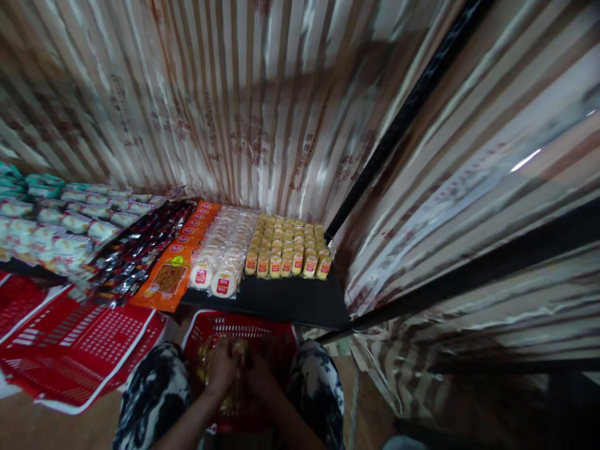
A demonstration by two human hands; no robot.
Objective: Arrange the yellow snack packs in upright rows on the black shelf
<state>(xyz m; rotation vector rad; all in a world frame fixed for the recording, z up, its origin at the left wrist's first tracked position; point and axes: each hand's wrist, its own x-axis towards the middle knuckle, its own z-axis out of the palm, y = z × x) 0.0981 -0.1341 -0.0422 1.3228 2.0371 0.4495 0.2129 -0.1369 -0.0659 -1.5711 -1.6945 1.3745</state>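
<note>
Both my hands reach down into a red plastic crate (244, 325) between my knees. My left hand (220, 369) and my right hand (260, 375) are close together, fingers curled around yellowish wrapped snack packets (206, 359) in the crate. Motion blur hides exactly what each hand grips. On the black shelf (290, 300) in front lie rows of small yellow packets (288, 247), stacks of round white wrapped cakes (222, 250) and orange snack bags (175, 265).
Dark red-black packets (135, 250) and pale wrapped buns (56, 225) fill the shelf to the left. Flattened red crates (84, 344) lie on the floor at left. Striped printed sheeting (262, 106) lines the walls, with black shelf rails (407, 106) at right.
</note>
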